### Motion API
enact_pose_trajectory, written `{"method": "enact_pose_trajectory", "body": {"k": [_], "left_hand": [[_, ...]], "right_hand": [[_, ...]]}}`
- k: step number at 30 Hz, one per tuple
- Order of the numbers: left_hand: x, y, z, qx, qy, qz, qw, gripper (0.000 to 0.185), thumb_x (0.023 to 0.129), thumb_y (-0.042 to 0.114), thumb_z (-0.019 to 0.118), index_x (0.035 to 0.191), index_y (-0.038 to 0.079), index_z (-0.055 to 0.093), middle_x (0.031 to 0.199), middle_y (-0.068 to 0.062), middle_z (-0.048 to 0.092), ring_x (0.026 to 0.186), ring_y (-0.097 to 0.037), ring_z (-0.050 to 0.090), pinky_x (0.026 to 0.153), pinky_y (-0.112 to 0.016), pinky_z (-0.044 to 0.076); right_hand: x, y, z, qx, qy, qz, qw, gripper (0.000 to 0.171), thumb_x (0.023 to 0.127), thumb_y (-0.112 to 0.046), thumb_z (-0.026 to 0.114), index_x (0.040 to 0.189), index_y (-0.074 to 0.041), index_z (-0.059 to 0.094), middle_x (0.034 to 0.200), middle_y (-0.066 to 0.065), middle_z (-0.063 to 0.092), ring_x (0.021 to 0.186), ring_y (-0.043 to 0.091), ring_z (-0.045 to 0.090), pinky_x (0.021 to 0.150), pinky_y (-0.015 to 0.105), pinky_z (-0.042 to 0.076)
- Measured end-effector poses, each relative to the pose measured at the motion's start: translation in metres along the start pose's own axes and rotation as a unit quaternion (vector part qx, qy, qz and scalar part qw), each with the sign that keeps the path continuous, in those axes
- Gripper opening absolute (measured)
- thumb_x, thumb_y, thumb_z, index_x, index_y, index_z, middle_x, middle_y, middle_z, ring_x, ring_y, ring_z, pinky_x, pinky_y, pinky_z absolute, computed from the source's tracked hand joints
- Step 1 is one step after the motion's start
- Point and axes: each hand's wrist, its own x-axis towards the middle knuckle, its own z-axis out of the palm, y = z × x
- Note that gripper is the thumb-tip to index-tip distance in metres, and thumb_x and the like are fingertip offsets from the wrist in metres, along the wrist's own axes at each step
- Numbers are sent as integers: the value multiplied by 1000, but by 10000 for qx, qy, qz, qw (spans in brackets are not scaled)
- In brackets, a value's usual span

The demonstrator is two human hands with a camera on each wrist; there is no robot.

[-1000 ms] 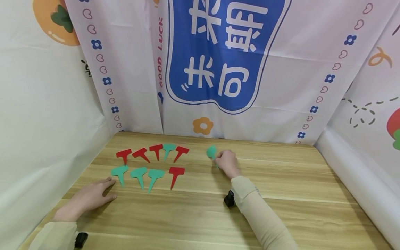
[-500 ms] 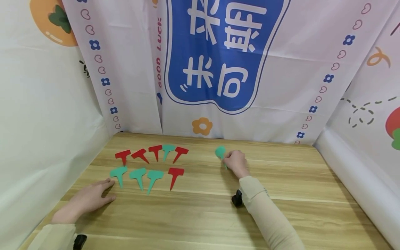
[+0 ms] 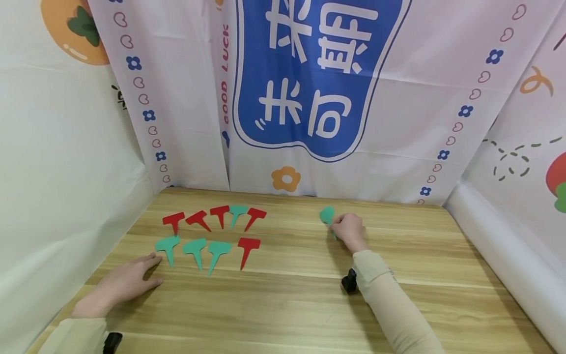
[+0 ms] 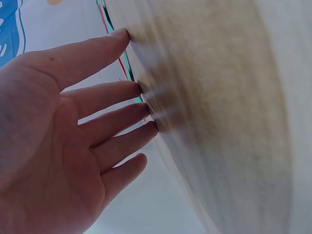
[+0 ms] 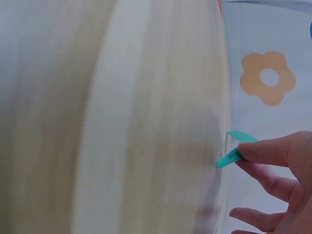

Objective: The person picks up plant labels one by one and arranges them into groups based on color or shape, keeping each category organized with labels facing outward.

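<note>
My right hand [image 3: 350, 230] pinches a green T-shaped plant label [image 3: 327, 215] by its stem, at the back right of the table. In the right wrist view, thumb and finger press on the label [image 5: 229, 158], whose head tilts close to the wood. My left hand [image 3: 125, 280] rests with spread, nearly straight fingers on the table at the left. Its fingertips lie just short of a green plant label [image 3: 168, 243]. Beside that one lie two more green labels [image 3: 218, 250] and a red label [image 3: 249, 244]. A back row holds several red labels [image 3: 219, 211] and one green label [image 3: 238, 210].
The wooden table [image 3: 283, 305] ends at a printed cloth [image 3: 287, 162] at the back. White cloth walls stand at the left [image 3: 66, 172] and right [image 3: 522, 196]. Black wrist cameras are strapped below both hands.
My right hand has slid rightward along the back of the table, with the green plant label pinched in it. The left hand and the laid-out labels stay in place.
</note>
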Motion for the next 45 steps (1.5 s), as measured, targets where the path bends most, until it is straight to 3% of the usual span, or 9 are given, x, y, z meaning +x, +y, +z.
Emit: {"method": "enact_pose_trajectory", "body": {"k": [4, 16, 27, 38, 45], "left_hand": [[0, 0, -1, -13, -2, 7, 10000, 66, 83, 39, 68, 129, -7, 52, 133, -34, 47, 115, -53, 49, 87, -62, 43], [0, 1, -1, -47, -45, -26, 10000, 66, 83, 39, 67, 129, -7, 52, 133, -34, 47, 115, -53, 48, 88, -62, 43], [1, 0, -1, 62, -73, -80, 9999, 67, 83, 40, 67, 129, -6, 52, 134, -33, 46, 116, -53, 48, 88, -63, 43], [2, 2, -1, 5, -78, -59, 10000, 67, 84, 40, 67, 130, -6, 52, 134, -33, 46, 116, -53, 48, 88, -63, 43], [1, 0, 0, -43, -38, -2, 10000, 67, 84, 39, 67, 129, -8, 51, 133, -34, 46, 116, -54, 47, 89, -63, 42]], "right_hand": [[1, 6, -6, 9, -48, 87, 10000, 16, 81, -26, 68, 78, -10, 71, 93, 9, 69, 98, 31, 58, 102, 66, 28], [5, 30, -17, -14, -67, 194, 9998, 17, 81, -25, 66, 79, -9, 69, 96, 12, 68, 110, 37, 55, 102, 75, 16], [2, 50, -35, 5, -59, 294, 9996, 21, 82, -27, 67, 83, -6, 71, 103, 15, 68, 109, 39, 55, 101, 73, 20], [-1, 71, -51, -48, -62, 576, 9983, 30, 81, -32, 69, 94, -5, 70, 108, 18, 67, 101, 38, 56, 88, 57, 34], [-6, 86, -60, -83, -57, 663, 9977, 29, 81, -31, 68, 88, -4, 70, 97, 16, 69, 90, 33, 58, 82, 54, 37]]}}
